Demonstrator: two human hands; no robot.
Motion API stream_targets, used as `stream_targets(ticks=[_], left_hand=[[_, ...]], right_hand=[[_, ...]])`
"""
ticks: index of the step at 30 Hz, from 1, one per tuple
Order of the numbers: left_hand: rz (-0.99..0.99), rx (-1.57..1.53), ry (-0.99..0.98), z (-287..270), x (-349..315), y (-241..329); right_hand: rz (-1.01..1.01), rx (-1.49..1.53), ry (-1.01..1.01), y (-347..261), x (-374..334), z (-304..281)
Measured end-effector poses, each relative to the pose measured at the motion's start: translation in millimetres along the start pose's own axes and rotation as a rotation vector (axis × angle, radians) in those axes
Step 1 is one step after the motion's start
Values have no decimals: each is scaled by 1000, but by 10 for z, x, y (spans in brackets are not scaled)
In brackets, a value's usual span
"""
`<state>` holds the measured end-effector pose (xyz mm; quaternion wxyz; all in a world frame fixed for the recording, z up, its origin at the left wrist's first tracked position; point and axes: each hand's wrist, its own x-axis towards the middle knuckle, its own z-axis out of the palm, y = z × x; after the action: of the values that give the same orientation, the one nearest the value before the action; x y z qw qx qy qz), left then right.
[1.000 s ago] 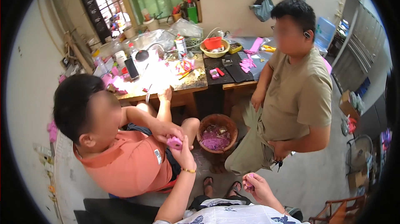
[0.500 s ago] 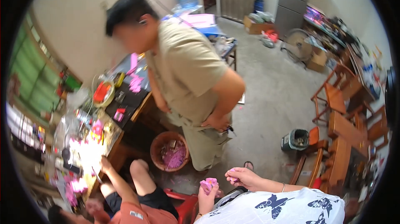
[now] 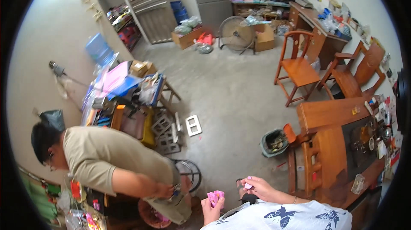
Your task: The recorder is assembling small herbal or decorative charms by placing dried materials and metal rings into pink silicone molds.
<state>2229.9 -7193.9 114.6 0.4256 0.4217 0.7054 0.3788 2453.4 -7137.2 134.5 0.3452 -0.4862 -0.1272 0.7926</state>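
Observation:
My left hand (image 3: 209, 210) is closed round a lumpy pink piece (image 3: 216, 196), which sticks up above the fingers; its exact kind is not clear. A short way to the right, my right hand (image 3: 264, 190) pinches a smaller, paler pink piece (image 3: 248, 185) between thumb and fingertips. The two hands are apart, in front of a white sleeve (image 3: 278, 217) printed with dark butterflies. Neither pink piece touches the other.
At the left a person in a khaki shirt (image 3: 115, 157) stands by a cluttered workbench, beside a basket (image 3: 145, 215) with pink scraps. To the right are a bin (image 3: 274, 142), a wooden table (image 3: 329, 112) and a wooden chair (image 3: 299, 69). Farther off stands a fan (image 3: 236, 35).
My view has swung to the right, so the standing person appears farther left and the seated person is out of sight. Both hands keep their pink pieces; the right one is slightly farther right.

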Motion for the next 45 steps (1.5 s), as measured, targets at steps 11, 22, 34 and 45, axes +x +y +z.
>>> stream_targets(ticks=[11, 22, 34, 45], left_hand=[[135, 4, -212, 905, 1707, 1251], [227, -90, -85, 1369, 4373, 1936], [12, -432, -283, 1878, 7282, 3335], [-162, -810, 32, 1795, 9600, 4195]], right_hand=[[-107, 329, 141, -1214, 713, -596], [61, 332, -10, -3504, 2332, -5], [160, 572, 37, -5442, 4545, -322], [126, 110, -127, -8480, 7236, 1461]])
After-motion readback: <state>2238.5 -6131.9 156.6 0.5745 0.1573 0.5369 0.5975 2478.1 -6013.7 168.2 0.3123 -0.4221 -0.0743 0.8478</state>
